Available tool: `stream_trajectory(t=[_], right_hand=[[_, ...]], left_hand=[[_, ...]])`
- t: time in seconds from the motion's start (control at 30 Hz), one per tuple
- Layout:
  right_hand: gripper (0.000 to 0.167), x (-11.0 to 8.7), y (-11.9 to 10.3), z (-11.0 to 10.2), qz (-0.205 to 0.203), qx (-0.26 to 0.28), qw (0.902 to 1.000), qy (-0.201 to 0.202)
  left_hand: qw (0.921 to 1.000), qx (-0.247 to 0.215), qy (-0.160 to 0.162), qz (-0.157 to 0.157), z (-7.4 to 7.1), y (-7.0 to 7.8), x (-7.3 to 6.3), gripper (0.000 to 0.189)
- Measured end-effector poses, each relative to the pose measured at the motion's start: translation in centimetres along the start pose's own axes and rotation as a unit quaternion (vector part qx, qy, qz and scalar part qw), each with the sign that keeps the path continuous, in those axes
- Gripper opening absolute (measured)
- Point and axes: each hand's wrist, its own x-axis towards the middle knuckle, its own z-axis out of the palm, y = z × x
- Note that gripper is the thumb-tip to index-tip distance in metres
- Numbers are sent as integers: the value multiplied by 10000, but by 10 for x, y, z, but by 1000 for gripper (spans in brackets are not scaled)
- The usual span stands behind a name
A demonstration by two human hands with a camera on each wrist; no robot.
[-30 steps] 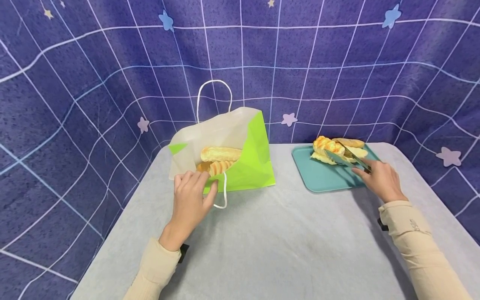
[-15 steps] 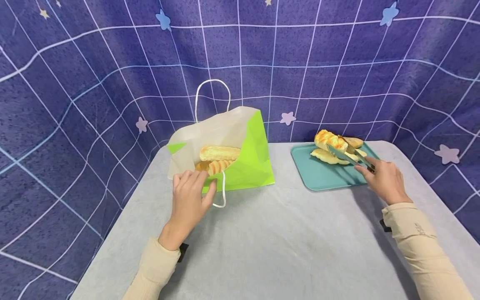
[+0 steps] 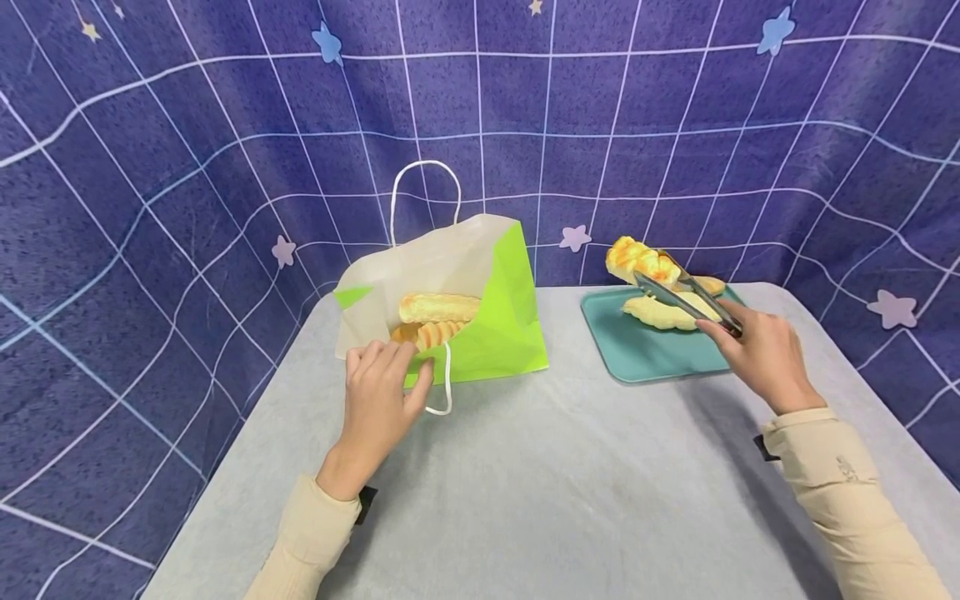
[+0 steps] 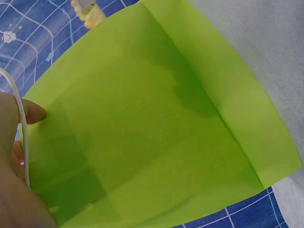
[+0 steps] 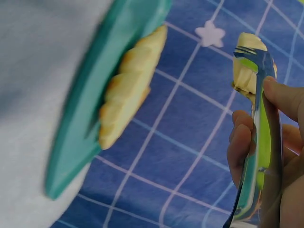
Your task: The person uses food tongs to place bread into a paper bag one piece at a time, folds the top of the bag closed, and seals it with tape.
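In the head view my left hand (image 3: pixel 378 392) holds the rim of a green paper bag (image 3: pixel 517 337), fingers curled over the edge. The bag lies tipped, its mouth facing me, with a long bread (image 3: pixel 438 307) and a striped bread (image 3: pixel 441 334) inside. My right hand (image 3: pixel 768 350) grips metal tongs (image 3: pixel 712 304). Pinched in their tips is a golden braided bread (image 3: pixel 637 260), raised above the teal tray (image 3: pixel 637 358). A pale bread (image 3: pixel 660 313) lies on that tray, with another bread (image 3: pixel 708 285) partly hidden behind the tongs.
White cord handles (image 3: pixel 448 375) stick out from the bag, one in front and one behind. The grey tabletop (image 3: pixel 562 467) stretches between bag and tray. A blue gridded curtain (image 3: pixel 510 100) with stars encloses the back and sides.
The tongs have lifted the braided bread off the tray and carried it up and slightly left. My left hand has stayed on the bag's rim.
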Motion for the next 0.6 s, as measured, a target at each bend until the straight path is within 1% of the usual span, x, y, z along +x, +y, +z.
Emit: stream_trajectory(t=[0.3,0.47,0.6], right_hand=[[37,9,-41,-13,-663,111,9967,454],[41,12,-61,-18,-1095,256,9912,704],[44,12,-75,-22,-1260,339,9884,781]], left_hand=[[10000,7,-15,-31,-1,1,0,24],[10000,-10,-4,-41,-2,0,-2,22],[10000,-6,6,-31,-1,0,-2,21]])
